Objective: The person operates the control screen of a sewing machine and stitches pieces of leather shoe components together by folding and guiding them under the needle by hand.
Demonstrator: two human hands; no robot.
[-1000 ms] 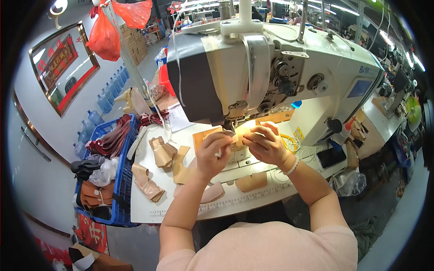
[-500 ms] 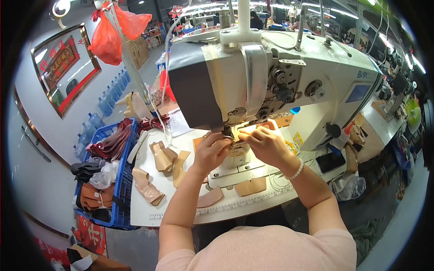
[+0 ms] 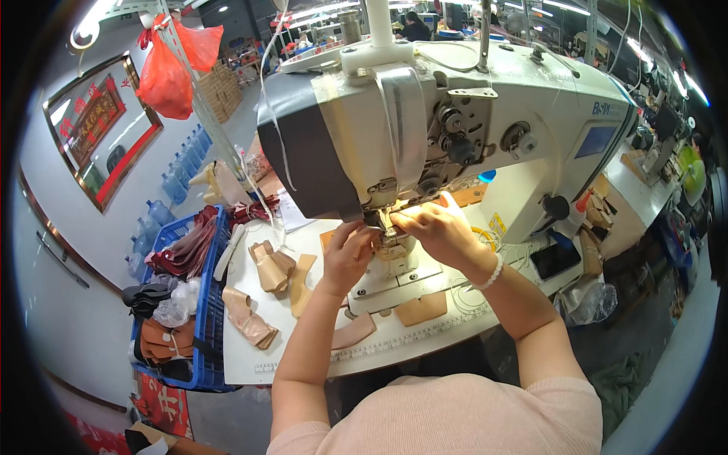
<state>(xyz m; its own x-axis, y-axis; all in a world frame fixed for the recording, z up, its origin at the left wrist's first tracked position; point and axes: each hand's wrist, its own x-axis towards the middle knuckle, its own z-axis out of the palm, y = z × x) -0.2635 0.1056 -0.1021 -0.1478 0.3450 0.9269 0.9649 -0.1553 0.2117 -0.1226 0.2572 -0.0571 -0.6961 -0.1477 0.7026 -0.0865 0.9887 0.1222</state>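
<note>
Fingers [image 3: 409,218] of both hands are bent in close to the needle, tips nearly together, little gap left. Left hand [image 3: 347,256] comes from the near-left side, thumb and fingertips drawn together; right hand [image 3: 440,236] reaches flatter from the right, tips forward. Can't tell what either has pinched: knuckles and presser parts hide it.

Location: needle area [image 3: 387,220], brightly lit, under the head of the big white sewing machine with dark grey end cover [image 3: 315,148], toward the rear middle of the white tabletop [image 3: 243,360]. Any workpiece there is too hidden to trace its edge.

Step looks like close handwork right at the needle. To do it well, I'd say:
- Tips either side of the needle line, never under it.
- Foot off the pedal until the fingers are placed.
- Light, even pinch both sides; thin stock would likely pucker if one hand pulls harder.
- Right wrist low and steady, so the left can make small corrections.

Spares nearby: flat tan leather-like piece [image 3: 422,309] and curved pinkish-beige piece [image 3: 354,331], both by the tabletop's front edge, just behind the white printed ruler strip [image 3: 442,326]. Curved tan strip [image 3: 302,287] and bundle of folded tan pieces [image 3: 271,267] sit further left; shiny beige bundle [image 3: 249,318] near the left edge.

Watch: loops of thin pale cord [image 3: 469,298] lie right of the flat piece, below the right forearm. Could snag; keep them off the feed side.
</note>
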